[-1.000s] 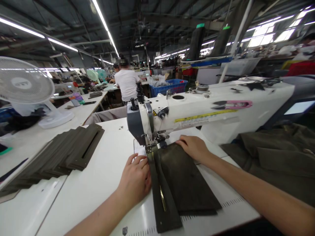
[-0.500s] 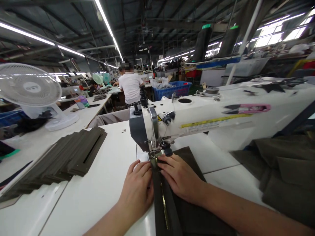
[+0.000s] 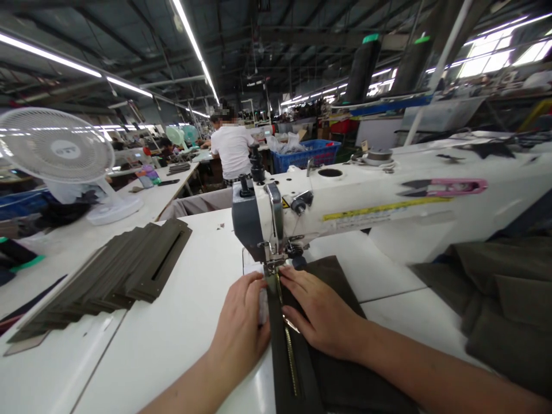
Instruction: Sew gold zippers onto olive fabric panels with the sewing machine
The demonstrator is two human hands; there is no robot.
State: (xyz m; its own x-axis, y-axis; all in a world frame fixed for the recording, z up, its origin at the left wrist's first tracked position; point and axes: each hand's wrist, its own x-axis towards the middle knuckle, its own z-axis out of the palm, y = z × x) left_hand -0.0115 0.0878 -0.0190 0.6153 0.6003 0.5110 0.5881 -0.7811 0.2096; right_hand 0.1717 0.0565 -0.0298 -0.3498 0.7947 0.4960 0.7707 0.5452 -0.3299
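A dark olive fabric piece [image 3: 282, 368] with a gold-toothed zipper [image 3: 290, 359] runs lengthwise under the presser foot [image 3: 274, 265] of a white sewing machine [image 3: 366, 198]. My left hand [image 3: 241, 316] rests at the left edge of the piece, fingers slightly bent and thumb apart, fingertips close to the foot. Something pale shows between its thumb and fingers; I cannot make out what. On the right, my right hand [image 3: 321, 310] lies over the fabric beside the zipper, fingers stretched towards the foot and pressing down. A wider panel [image 3: 345, 374] of the same cloth extends beneath that hand.
Left on the table lies a fanned stack of olive slotted pieces [image 3: 125, 264]. More olive cloth [image 3: 509, 299] is heaped at right. Pink-handled thread snips [image 3: 448, 187] lie on the machine arm. Beyond are a white fan [image 3: 60, 149], a blue crate [image 3: 306, 155] and a person [image 3: 230, 149].
The view has shifted slightly, moving the scene a little to the right. My right fingers and thumb sit a little more apart; both hands remain by the fabric at the foot.
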